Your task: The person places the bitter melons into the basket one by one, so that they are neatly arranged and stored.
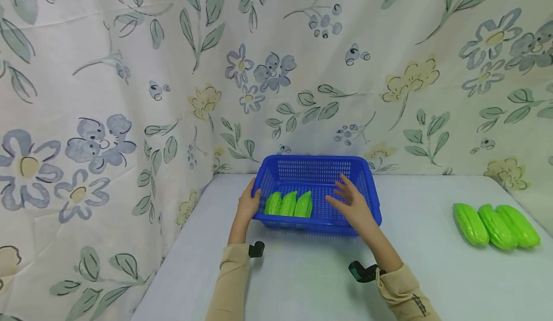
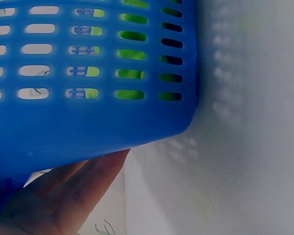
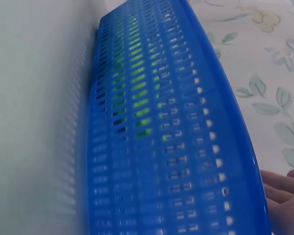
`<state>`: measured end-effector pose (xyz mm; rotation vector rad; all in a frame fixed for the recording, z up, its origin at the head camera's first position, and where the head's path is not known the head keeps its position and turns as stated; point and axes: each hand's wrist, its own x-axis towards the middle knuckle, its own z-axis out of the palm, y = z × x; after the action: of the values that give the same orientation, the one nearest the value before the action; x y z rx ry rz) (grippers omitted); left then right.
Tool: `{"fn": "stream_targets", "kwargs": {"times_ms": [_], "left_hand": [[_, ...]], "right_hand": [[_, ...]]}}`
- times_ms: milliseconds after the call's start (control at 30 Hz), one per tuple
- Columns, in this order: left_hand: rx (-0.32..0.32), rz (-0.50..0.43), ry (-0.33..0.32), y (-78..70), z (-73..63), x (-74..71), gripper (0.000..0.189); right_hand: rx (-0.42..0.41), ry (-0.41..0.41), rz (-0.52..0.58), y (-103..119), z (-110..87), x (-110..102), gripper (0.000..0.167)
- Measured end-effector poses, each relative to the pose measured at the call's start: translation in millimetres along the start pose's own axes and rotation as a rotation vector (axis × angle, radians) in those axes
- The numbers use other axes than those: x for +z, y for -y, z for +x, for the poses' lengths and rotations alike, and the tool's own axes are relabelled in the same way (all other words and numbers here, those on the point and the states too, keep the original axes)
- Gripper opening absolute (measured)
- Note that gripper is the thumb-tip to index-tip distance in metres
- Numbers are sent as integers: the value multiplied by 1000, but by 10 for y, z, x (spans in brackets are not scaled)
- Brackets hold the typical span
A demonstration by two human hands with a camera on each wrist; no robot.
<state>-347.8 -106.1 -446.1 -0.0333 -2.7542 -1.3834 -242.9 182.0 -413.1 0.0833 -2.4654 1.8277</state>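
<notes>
A blue plastic basket [image 1: 302, 225] with slotted walls stands on the table. Three glossy, bright green, ribbed pieces like long toy gourds [image 1: 288, 204] lie side by side in its left half. My left hand [image 1: 248, 203] holds the basket's left rim; in the left wrist view its fingers [image 2: 90, 191] lie along the outside of the end wall. Over the right half of the basket hovers my right hand [image 1: 352, 208], fingers spread and nothing in them. The right wrist view shows part of that hand [image 3: 289, 203] beyond the basket's rim.
Three more green ribbed pieces [image 1: 497, 226] lie together on the white table [image 1: 419, 225] at the right. A floral curtain [image 1: 311, 71] hangs behind the basket and along the left side. Dark wrist mounts [image 1: 363, 271] stick out near both cuffs.
</notes>
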Motion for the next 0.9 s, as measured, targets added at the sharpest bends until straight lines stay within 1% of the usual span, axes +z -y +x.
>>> {"fn": "stream_targets", "kwargs": {"times_ms": [200, 367, 567, 900], "left_hand": [[-3, -6, -2, 9, 6, -2, 54], [6, 7, -7, -2, 8, 0, 53], [1, 15, -5, -8, 3, 2, 53], [-7, 10, 2, 12, 24, 14, 53]], "right_hand": [[-19, -30, -3, -21, -63, -102, 89], [-43, -42, 13, -22, -105, -174, 89], [-84, -68, -16, -29, -167, -261, 87], [-49, -142, -34, -27, -220, -429, 89]]}}
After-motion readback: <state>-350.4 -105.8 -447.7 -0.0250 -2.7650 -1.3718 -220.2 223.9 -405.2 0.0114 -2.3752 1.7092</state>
